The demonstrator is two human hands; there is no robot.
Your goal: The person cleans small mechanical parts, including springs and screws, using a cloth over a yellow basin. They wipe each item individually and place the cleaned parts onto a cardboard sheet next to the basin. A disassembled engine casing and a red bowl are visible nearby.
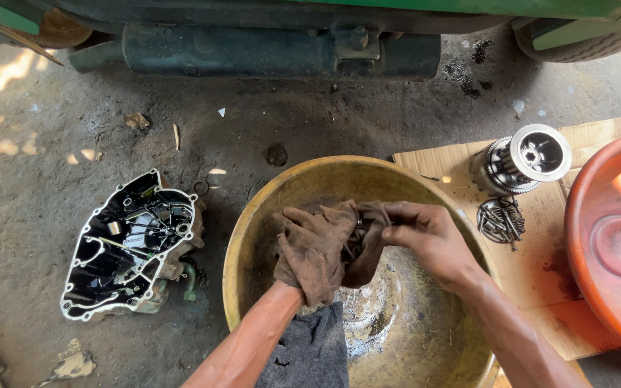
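Over a wide yellow metal basin (253, 223) both of my hands work on a dirty brown rag (318, 248). My left hand (303, 269) is wrapped inside the rag and grips it. My right hand (425, 233) pinches the rag's folded edge, where a small dark metal part (357, 226) shows between the folds. A dark grey cloth (314, 348) hangs below my left wrist. The basin's bottom is wet and shiny.
A black engine cover (127, 244) with loose bolts lies on the dirt floor at left. On cardboard (540, 237) at right stand a clutch assembly (526, 158) and a pile of bolts (501, 219). An orange tub (612, 237) is far right. A vehicle's underside (267, 50) spans the top.
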